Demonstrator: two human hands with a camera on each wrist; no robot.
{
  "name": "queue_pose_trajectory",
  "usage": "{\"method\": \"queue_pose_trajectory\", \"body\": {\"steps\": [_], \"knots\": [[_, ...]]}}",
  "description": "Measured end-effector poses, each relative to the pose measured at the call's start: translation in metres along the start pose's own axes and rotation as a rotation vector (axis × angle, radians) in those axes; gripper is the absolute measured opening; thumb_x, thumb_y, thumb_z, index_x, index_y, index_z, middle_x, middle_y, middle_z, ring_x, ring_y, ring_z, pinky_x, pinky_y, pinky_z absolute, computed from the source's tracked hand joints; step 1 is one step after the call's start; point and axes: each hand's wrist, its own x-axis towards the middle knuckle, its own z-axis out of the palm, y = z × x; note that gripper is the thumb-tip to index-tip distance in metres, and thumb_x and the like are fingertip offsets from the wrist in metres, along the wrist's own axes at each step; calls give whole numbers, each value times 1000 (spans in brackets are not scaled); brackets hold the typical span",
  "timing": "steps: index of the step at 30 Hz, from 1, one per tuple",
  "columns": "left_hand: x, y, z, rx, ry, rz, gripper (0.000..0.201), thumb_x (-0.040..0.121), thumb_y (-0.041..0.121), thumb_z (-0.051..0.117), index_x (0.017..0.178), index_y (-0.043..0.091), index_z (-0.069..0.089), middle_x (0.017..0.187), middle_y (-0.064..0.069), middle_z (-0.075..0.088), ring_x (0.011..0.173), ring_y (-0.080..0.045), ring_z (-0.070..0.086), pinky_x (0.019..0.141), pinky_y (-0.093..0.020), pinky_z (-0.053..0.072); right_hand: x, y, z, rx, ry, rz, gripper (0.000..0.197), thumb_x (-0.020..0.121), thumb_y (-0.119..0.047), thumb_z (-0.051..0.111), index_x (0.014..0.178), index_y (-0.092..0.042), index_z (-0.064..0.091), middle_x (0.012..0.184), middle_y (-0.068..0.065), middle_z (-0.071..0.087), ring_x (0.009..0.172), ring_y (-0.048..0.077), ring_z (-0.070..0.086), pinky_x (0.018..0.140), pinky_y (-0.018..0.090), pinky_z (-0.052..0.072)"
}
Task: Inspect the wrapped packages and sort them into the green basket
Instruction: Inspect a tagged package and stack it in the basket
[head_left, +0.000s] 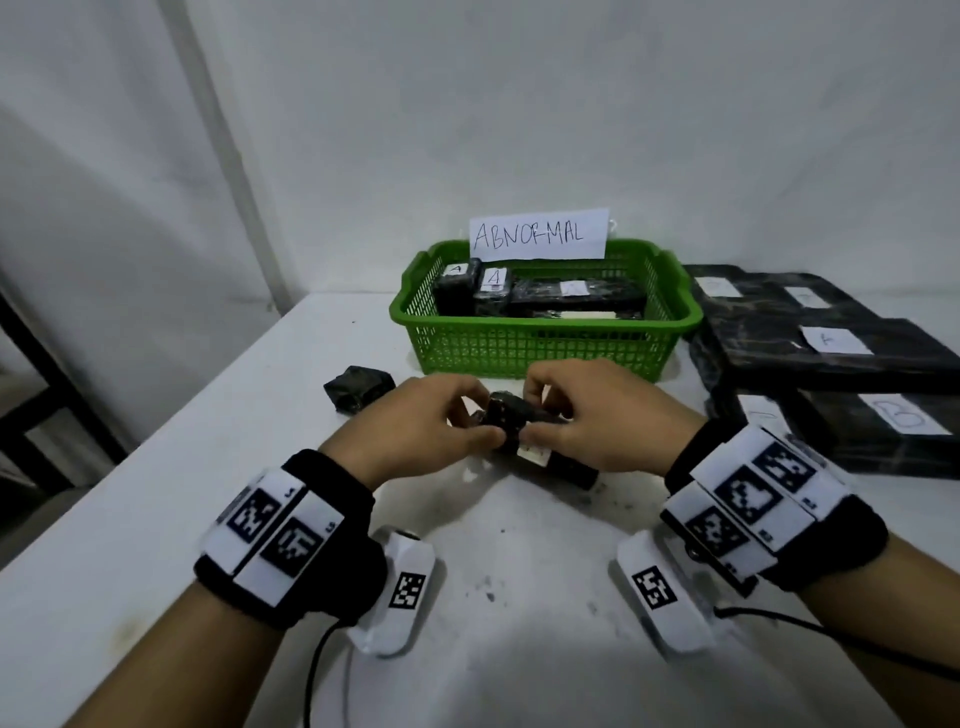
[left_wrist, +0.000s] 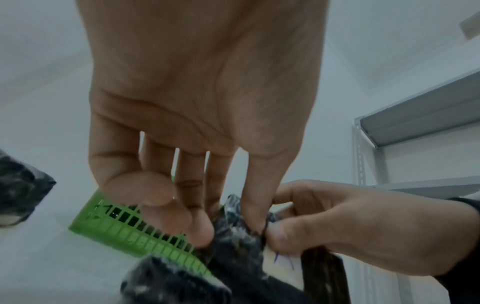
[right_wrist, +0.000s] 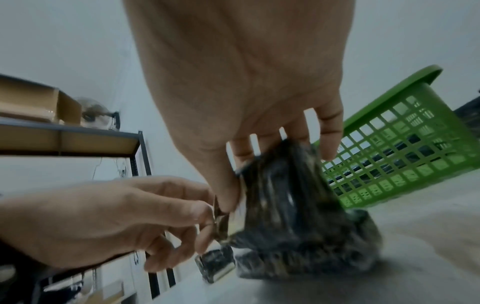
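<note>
Both hands hold a small black wrapped package (head_left: 511, 418) just above the white table (head_left: 208, 467), in front of the green basket (head_left: 519, 348). My left hand (head_left: 488, 415) pinches its left end, and my right hand (head_left: 540, 410) grips its right side. In the left wrist view the thumbs of both hands pinch the crinkled wrap (left_wrist: 233, 232). The right wrist view shows the package (right_wrist: 285, 205) under my right hand's fingers. Another black package with a white label (head_left: 561, 465) lies beneath the hands. Several labelled packages (head_left: 488, 291) lie in the basket.
A loose black package (head_left: 358, 389) lies on the table left of the hands. Large black wrapped packages (head_left: 810, 338) are stacked at the right. A paper sign reading ABNORMAL (head_left: 540, 234) stands on the basket's back rim. The table's left edge runs diagonally.
</note>
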Motion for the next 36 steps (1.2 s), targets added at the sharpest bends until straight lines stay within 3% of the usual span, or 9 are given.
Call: {"method": "queue_pose_trajectory", "body": {"steps": [3, 6, 8, 10, 12, 15, 23, 29, 36], "knots": [[3, 1, -12, -99, 74, 29, 27, 89, 49, 64, 108, 30, 64, 87, 4, 67, 72, -9, 60, 65, -29, 48, 6, -1, -16, 183, 60, -107, 13, 91, -38, 70, 92, -34, 57, 86, -12, 67, 79, 7, 64, 66, 26, 44], [10, 10, -29, -360, 232, 107, 26, 91, 39, 64, 103, 17, 66, 81, -9, 64, 62, -7, 54, 55, -24, 46, 19, 1, -35, 387, 211, -174, 14, 91, -34, 71, 103, -35, 64, 97, -11, 70, 88, 7, 68, 77, 28, 54], [18, 16, -37, -461, 338, 147, 29, 94, 39, 62, 102, 11, 66, 88, -19, 64, 68, -10, 53, 61, -32, 48, 27, 4, -44, 559, 343, -156, 20, 88, -34, 74, 107, -32, 66, 100, -9, 74, 89, 6, 71, 78, 26, 55], [28, 25, -40, -538, 350, 161, 32, 96, 41, 57, 99, 10, 64, 92, -11, 68, 72, -11, 58, 68, -39, 52, 32, 8, -49, 752, 407, -130, 23, 87, -30, 76, 107, -28, 66, 97, -6, 75, 79, 6, 73, 69, 25, 55], [38, 37, -39, -624, 342, 166, 26, 98, 39, 54, 95, 13, 58, 91, -3, 70, 70, -10, 63, 63, -31, 54, 34, 15, -53, 879, 397, -96, 28, 85, -27, 77, 110, -23, 65, 97, 1, 74, 75, 11, 74, 62, 29, 57], [48, 57, -39, -798, 348, 189, 23, 100, 33, 53, 102, 10, 54, 84, -1, 69, 62, -12, 65, 58, -28, 56, 31, 25, -61, 993, 383, -101, 41, 75, -30, 78, 111, -16, 65, 99, 6, 74, 79, 20, 75, 68, 34, 60], [43, 93, -49, -792, 257, 273, 27, 94, 25, 63, 119, 14, 64, 84, 5, 69, 62, -12, 62, 54, -22, 52, 9, 28, -85, 1037, 545, -194, 24, 88, -16, 73, 110, -16, 64, 90, 2, 71, 71, 14, 66, 58, 27, 53], [57, 103, -36, -798, 257, 293, 20, 95, 18, 62, 113, 9, 62, 77, 4, 65, 56, -13, 59, 50, -24, 51, 10, 31, -85, 1047, 598, -184, 26, 89, -9, 72, 112, -10, 60, 87, -2, 71, 77, 16, 72, 67, 33, 62], [71, 104, -17, -689, 378, 277, 15, 91, 20, 67, 100, 8, 67, 56, 14, 54, 38, 2, 43, 40, -12, 31, 17, 42, -72, 974, 716, -125, 21, 84, -6, 78, 89, -12, 59, 79, 6, 68, 70, 18, 70, 60, 31, 58]]}}
